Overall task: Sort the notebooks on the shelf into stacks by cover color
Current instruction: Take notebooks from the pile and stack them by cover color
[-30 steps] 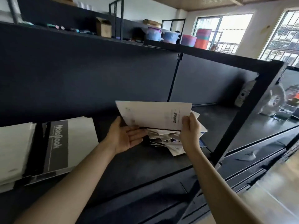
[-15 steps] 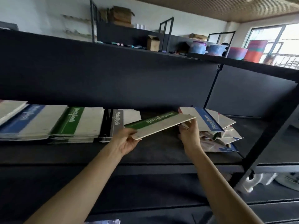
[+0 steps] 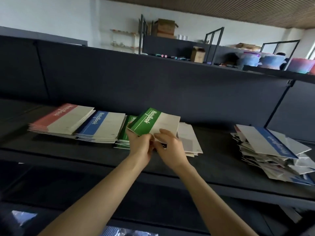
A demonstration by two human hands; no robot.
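- The red-banded stack of cream notebooks [image 3: 63, 119] lies farthest left, at 9 o'clock from the hands. The blue-banded stack of cream notebooks [image 3: 104, 126] lies just beside it and overlaps its right edge.
- The green-banded stack of notebooks [image 3: 124, 139] is mostly hidden. Only its near left corner and a strip of its top cover show.
- The left hand [image 3: 140, 143] grips the near spine corner of the green-and-cream paper notebook [image 3: 153, 122], fingers curled round it. The notebook is tilted above the green-banded stack.
- The right hand [image 3: 170, 149] pinches that notebook's near edge, with the thumb on the cream half. Its fingertips are hidden behind the left hand.
- The pale stack of notebooks [image 3: 189, 138] at 3 o'clock from the hands is half covered, and its band colour is hard to make out.
- The loose pile of mixed notebooks [image 3: 272, 150] at the far right has a blue-banded one askew on top. The frame's right edge cuts the pile off.
- Half a second ago the left hand alone held this notebook between the pale stack and the loose pile, while the right hand rested on that pile. Now both hands hold it over the green-banded stack.
- All of the stacks lie on a matte black shelf board [image 3: 213, 147] with a dark back panel.
- At 12 o'clock, beyond the shelf, brown cardboard boxes [image 3: 164, 27] stand before a white wall. Blurred pastel plastic tubs [image 3: 271, 59] sit at 2 o'clock.
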